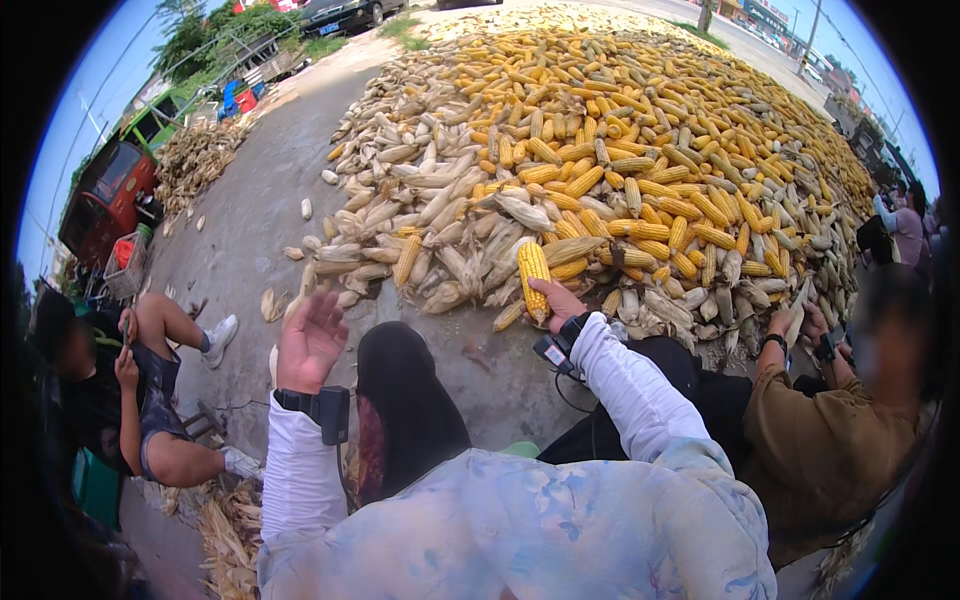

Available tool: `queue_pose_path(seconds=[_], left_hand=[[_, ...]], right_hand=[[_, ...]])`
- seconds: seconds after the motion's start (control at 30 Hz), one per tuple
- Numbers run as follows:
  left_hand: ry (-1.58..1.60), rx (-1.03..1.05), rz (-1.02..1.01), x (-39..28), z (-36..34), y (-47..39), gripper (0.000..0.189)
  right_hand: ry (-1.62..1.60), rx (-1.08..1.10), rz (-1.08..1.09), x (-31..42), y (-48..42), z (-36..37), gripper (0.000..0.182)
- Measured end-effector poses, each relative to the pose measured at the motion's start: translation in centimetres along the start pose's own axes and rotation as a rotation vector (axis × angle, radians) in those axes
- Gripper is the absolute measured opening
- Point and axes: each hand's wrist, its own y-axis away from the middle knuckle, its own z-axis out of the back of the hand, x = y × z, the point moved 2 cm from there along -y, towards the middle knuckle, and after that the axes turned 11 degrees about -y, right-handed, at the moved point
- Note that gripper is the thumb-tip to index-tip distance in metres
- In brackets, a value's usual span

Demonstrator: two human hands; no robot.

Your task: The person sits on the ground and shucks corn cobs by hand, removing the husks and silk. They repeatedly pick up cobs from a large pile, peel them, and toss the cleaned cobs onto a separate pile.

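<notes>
My right hand (559,304) grips a husked yellow corn cob (533,279) near its lower end, at the near edge of the heap. The cob stands nearly upright, its kernels bare. To the left, my left hand (313,337) is raised with the palm showing and fingers apart; a pale husk (274,365) hangs beside its wrist, and whether the hand touches it I cannot tell. Beyond both hands lies a large heap of husked yellow cobs (645,195), with unhusked cobs in pale dry husks (450,262) along its near left side.
A co-worker (825,442) at the right handles a husk at the heap's edge. Another person (112,397) sits at the far left. Loose husks (229,532) lie on the concrete (255,217) at lower left. A basket (127,270) and a red vehicle (105,202) stand farther left.
</notes>
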Motion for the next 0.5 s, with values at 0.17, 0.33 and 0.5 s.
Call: queue_pose_path(seconds=[0.17,0.33,0.5], left_hand=[[-0.033,0.207,0.104,2.0,-10.1,-4.3,0.018],[-0.100,0.436,0.192,2.9,-18.7,-9.2,0.020],[-0.114,0.508,0.257,4.6,-19.1,-15.6,0.019]], right_hand=[[0.224,-0.047,0.090,0.2,0.0,-0.7,0.047],[0.572,-0.078,0.135,0.2,-0.1,-0.1,0.073],[1.045,-0.001,0.012,-0.4,0.7,-1.6,0.069]])
